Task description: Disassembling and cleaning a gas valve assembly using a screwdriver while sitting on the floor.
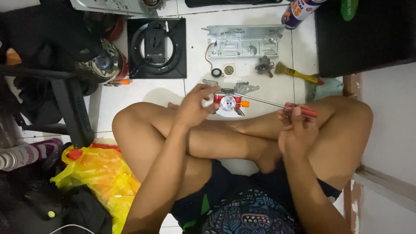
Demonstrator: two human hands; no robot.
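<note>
A: Where is the screwdriver (277, 105)?

B: At the frame's centre, above crossed legs. Its long axis runs nearly level, red handle at right, tip pointing left into a small red valve part (228, 103).

A: And the hands?

B: The right hand (296, 130) grips the handle; the left hand (196, 106) pinches the part.

There is only one view. The camera sits on the person's head and looks almost straight down. It is close to the crossed legs, which fill the middle and bottom of the frame. The white floor (130, 97) runs up to the top. The left hand (193, 105) and right hand (296, 125) sit near the middle.
</note>
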